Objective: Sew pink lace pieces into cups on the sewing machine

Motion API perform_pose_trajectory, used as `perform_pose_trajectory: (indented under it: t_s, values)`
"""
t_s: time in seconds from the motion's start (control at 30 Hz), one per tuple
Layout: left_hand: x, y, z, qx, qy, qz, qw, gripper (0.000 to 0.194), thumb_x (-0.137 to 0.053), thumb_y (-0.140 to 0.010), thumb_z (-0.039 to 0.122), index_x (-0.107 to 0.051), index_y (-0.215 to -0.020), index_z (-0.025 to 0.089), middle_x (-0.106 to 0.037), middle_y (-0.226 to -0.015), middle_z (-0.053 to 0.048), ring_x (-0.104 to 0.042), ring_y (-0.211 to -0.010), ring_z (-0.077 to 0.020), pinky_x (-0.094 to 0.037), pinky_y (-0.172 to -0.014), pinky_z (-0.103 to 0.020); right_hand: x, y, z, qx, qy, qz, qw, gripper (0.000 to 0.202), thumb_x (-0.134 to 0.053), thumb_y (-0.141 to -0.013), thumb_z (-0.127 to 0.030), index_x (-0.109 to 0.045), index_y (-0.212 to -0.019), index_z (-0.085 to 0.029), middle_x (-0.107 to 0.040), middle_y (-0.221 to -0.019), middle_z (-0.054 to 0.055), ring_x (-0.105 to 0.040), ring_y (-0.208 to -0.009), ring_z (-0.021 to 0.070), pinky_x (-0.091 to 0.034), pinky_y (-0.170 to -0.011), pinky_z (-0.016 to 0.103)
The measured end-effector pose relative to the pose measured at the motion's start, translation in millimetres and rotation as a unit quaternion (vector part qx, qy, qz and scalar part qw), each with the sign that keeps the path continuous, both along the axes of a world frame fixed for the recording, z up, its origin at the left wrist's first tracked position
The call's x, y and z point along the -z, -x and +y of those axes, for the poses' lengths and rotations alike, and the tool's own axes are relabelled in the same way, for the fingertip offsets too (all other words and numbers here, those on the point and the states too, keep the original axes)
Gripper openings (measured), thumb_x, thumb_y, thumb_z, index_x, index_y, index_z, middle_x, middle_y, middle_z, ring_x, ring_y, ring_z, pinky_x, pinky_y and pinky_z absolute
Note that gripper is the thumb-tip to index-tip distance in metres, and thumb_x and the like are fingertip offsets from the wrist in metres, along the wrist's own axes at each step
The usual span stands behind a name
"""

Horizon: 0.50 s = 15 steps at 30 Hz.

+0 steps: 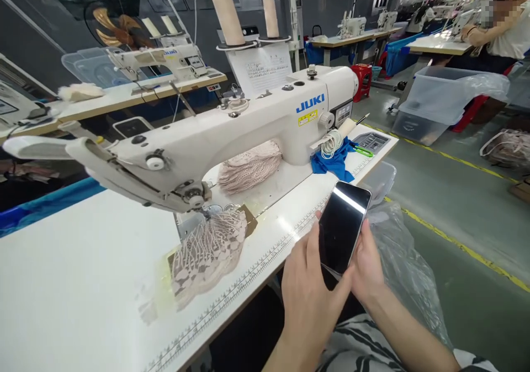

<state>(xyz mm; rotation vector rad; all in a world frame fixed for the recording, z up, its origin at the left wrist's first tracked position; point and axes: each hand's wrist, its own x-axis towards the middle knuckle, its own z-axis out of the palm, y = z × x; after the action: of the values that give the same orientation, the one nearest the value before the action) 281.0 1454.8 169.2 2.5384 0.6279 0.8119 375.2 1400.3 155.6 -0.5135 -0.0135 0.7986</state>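
A smartphone (344, 227) with a dark screen is held up in front of the table's front edge. My left hand (308, 278) grips it along the left side and lower edge. On the phone's right side, my right hand (366, 264) is closed round it, with part of its fingers hidden behind. To the left stands a white sewing machine (265, 107). A piece of pale lace (211, 248) lies spread under its needle area. More pale lace (250, 165) is piled beneath the machine's arm.
Blue cloth (335, 162), a coil of white cord (332, 143) and green thread snips (363, 150) lie at the table's right end. Thread cones (227, 16) stand behind. Clear plastic sheeting (409, 267) hangs at right. A co-worker (505, 30) sits farther off.
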Motion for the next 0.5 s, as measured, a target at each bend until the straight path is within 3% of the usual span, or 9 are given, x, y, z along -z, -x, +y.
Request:
perform_pose_trajectory:
  t_s: [0.13, 0.2, 0.3, 0.37, 0.43, 0.5]
  values:
    - [8.7, 21.1, -6.4, 0.039, 0.142, -0.024, 0.989, 0.086, -0.067, -0.081, 0.028, -0.015, -0.149, 0.027, -0.036, -0.147, -0.011, -0.041, -0.132, -0.0287, -0.046, -0.1, -0.042, -0.7, 6.5, -1.2, -0.09, 0.008, 0.002, 0.996, 0.061, -0.042, -0.088, -0.065, -0.06, -0.127, -0.022, -0.062, -0.129, 0.007, -0.05, -0.127, 0.0264, -0.035, -0.111, 0.047]
    - [11.9, 34.3, -4.8, 0.053, 0.217, -0.026, 0.975, 0.085, -0.066, -0.083, 0.03, -0.013, -0.15, 0.03, -0.034, -0.149, -0.01, -0.044, -0.13, -0.0279, -0.051, -0.094, -0.039, -0.6, 8.4, -3.0, -0.116, 0.027, -0.008, 0.993, 0.062, -0.043, -0.087, -0.066, -0.062, -0.124, -0.021, -0.064, -0.124, 0.008, -0.053, -0.124, 0.0271, -0.036, -0.11, 0.047]
    - [10.6, 55.1, 4.9, 0.033, 0.218, -0.021, 0.975, 0.073, -0.061, -0.087, 0.036, -0.021, -0.148, 0.031, -0.038, -0.145, -0.012, -0.048, -0.126, -0.0287, -0.052, -0.092, -0.04, 0.9, 11.8, -11.5, -0.188, 0.09, -0.012, 0.978, 0.06, -0.051, -0.085, -0.064, -0.067, -0.117, -0.016, -0.069, -0.114, 0.011, -0.059, -0.116, 0.0289, -0.039, -0.107, 0.047]
    - [2.3, 66.5, 14.5, 0.015, 0.143, -0.04, 0.989, 0.062, -0.056, -0.09, 0.038, -0.029, -0.145, 0.028, -0.038, -0.145, -0.013, -0.044, -0.13, -0.0297, -0.046, -0.101, -0.044, 3.8, 13.8, -21.3, -0.284, 0.148, 0.002, 0.947, 0.054, -0.059, -0.083, -0.058, -0.069, -0.114, -0.015, -0.071, -0.108, 0.012, -0.062, -0.111, 0.0299, -0.042, -0.105, 0.047]
    - [-10.5, 73.8, 24.4, 0.033, 0.068, -0.043, 0.996, 0.056, -0.054, -0.092, 0.04, -0.036, -0.142, 0.022, -0.039, -0.146, -0.015, -0.041, -0.133, -0.0294, -0.04, -0.106, -0.044, 8.7, 12.9, -31.7, -0.391, 0.212, 0.017, 0.895, 0.049, -0.064, -0.081, -0.051, -0.069, -0.114, -0.016, -0.072, -0.106, 0.012, -0.063, -0.11, 0.0301, -0.043, -0.104, 0.047]
    - [-22.1, 77.0, 33.2, 0.09, 0.048, 0.013, 0.995, 0.052, -0.052, -0.092, 0.046, -0.045, -0.135, 0.018, -0.05, -0.137, -0.014, -0.048, -0.127, -0.0271, -0.042, -0.104, -0.04, 14.5, 7.7, -38.6, -0.497, 0.281, 0.01, 0.821, 0.05, -0.059, -0.083, -0.054, -0.069, -0.114, -0.015, -0.071, -0.109, 0.013, -0.06, -0.116, 0.0297, -0.041, -0.106, 0.047]
